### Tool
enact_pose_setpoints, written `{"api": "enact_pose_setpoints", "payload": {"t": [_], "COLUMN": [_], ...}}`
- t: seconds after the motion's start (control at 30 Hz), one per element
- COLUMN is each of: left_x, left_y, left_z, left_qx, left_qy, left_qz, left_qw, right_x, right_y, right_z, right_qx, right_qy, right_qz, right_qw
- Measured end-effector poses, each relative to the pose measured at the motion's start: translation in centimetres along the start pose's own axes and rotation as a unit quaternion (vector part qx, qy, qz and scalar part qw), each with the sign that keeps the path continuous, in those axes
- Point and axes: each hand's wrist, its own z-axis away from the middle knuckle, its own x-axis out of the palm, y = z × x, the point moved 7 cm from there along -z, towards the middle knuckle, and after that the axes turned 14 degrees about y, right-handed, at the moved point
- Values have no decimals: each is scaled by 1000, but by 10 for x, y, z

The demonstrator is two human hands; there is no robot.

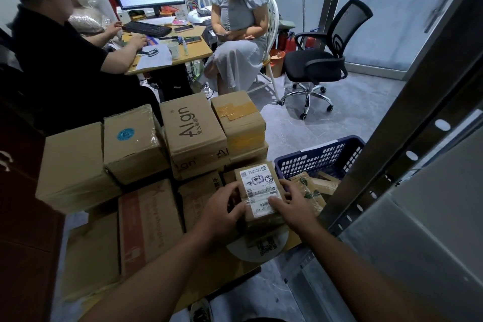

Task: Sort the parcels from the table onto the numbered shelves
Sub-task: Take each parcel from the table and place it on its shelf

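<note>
Parcel (258, 192) first: it's a small brown cardboard box wrapped in clear tape. A white shipping label covers most of the top, with a barcode, a tiny QR code and some black marker scribble. Both hands are on it. The left hand (222, 206) has its fingers curled round the left edge, and the right hand (292, 204) grips the right side with the thumb pressing on the label. It sits on top of another small package with a QR print (265, 244), at the near right corner of the box pile, just left of the blue basket (321, 157).

That basket is a perforated plastic crate holding a few brown packages (312, 189), one taped up with a green leafy print on it. I can't tell how many are in there.

The pile behind is bigger cartons packed tight together: an Align box (190, 125), one with yellow tape (237, 117) and one with a blue round sticker (133, 141). A metal shelf upright (407, 151) with slots runs along the right.
</note>
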Motion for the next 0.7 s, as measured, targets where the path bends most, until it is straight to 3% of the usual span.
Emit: {"api": "enact_pose_setpoints", "payload": {"t": [0.2,0.37,0.53,0.7], "left_x": [-13,-10,-1,-5], "left_y": [-2,-4,-6,-9], "left_z": [-23,-34,-21,-18], "left_qx": [4,-13,-22,0], "left_qy": [44,-8,-59,-12], "left_qz": [-57,-67,-57,-91], "left_qw": [997,998,996,996], "right_x": [-1,-6,-13,-10], "right_y": [-8,-32,-47,-40], "right_z": [-6,-16,-32,-28], "right_qx": [-26,-77,-114,-126], "right_qy": [-12,-10,76,104], "right_qz": [24,74,133,177], "right_qw": [999,994,982,971]}}
